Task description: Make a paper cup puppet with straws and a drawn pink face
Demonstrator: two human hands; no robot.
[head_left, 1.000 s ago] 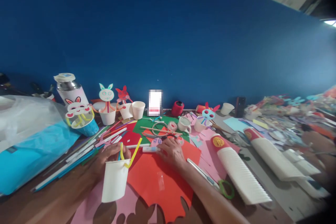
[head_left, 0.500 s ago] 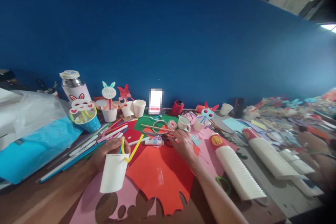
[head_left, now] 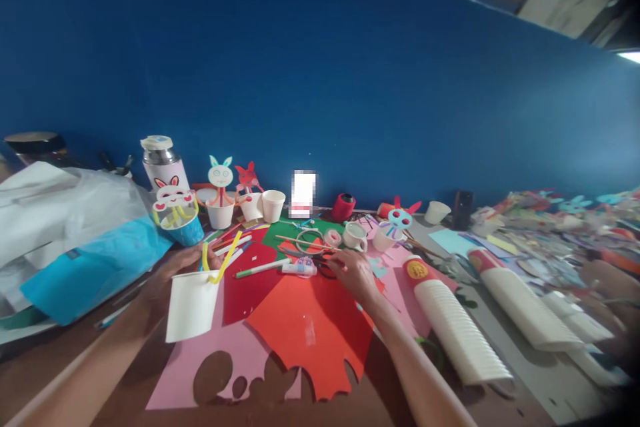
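Note:
My left hand is closed around the far side of a white paper cup, partly hidden behind it. A bent yellow fuzzy stem rises from the cup's rim. My right hand reaches over the middle of the table, its bent fingers on the dark loop handles of what look like scissors. Beside them lie a clear glue tube and a roll of tape. Between my forearms lies an orange-red cut sheet, over a pink sheet with cut-out holes.
Rabbit-faced cup figures stand along the blue wall. A thermos and a plastic bag are at left. Stacked paper cups lie at right. A white mug stands beyond my right hand. Another person's arm shows far right.
My left hand has moved left with the cup, uncovering more of the dark red sheet. My right hand has stayed by the scissors. The view has turned slightly left.

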